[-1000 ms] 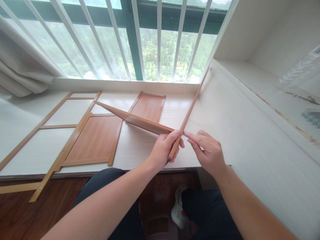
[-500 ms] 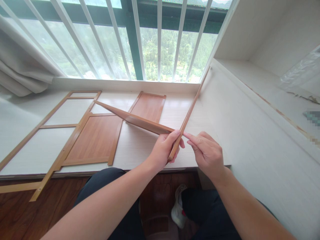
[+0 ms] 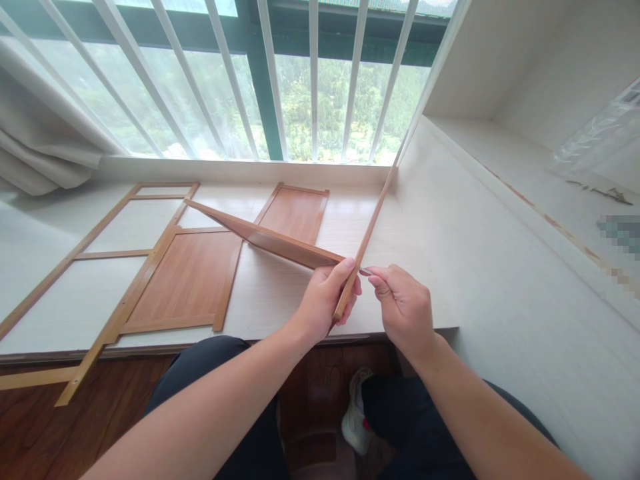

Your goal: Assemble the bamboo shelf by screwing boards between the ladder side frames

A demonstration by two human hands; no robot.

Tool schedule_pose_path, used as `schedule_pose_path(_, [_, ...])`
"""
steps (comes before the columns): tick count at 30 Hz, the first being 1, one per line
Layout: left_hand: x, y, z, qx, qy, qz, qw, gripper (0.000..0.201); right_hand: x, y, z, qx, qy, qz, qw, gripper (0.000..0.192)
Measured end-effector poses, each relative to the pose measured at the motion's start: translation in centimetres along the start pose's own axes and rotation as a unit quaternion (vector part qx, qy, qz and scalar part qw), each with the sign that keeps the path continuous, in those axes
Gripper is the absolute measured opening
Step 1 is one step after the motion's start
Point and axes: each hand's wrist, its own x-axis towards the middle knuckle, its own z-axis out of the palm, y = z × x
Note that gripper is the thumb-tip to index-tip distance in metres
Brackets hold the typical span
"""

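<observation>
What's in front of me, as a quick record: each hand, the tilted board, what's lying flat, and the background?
Left hand: gripping a wooden strip near the tilted board
Right hand: pinching a small metal piece at the strip's side
Tilted board: slanting over the pale ledge, its near end by the left hand
Lying flat: two brown panels and a wooden frame overhanging the front edge
Background: barred window, grey curtain at left

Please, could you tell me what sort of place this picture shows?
Probably a room in a home, beside a window ledge: a barred window looks out on greenery, a grey curtain is at the picture's left, and the floor looks like dark wood.
</observation>
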Motion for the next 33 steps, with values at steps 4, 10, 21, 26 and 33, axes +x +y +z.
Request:
schedule_pose_path(4, [-0.1,0.1,0.3,0.001,0.009,0.001,1.0,0.056,0.1,-0.5,-0.2,0.087,-0.031,0.125,0.988,0.031])
schedule_pose_path(10, [-0.1,0.1,0.4,0.016,0.015,-0.009,1.0,0.06,0.9,-1.9,-0.7,0.345,-0.095,0.362,0.861,0.042])
schedule_pose_path(21, [-0.3,0.0,0.7,0.025,0.01,-0.017,0.999,0.061,2.0,-1.9,-2.3,0.617,-0.181,0.493,0.587,0.03])
schedule_pose_path(26, [-0.2,0.0,0.6,0.032,0.016,-0.021,0.999,0.061,1.7,-2.0,-2.1,0.586,-0.181,0.485,0.624,0.041])
schedule_pose_path(33, [-0.1,0.0,0.4,0.044,0.01,-0.023,0.999,0.063,1.3,-2.7,-1.4,0.474,-0.129,0.423,0.761,0.051])
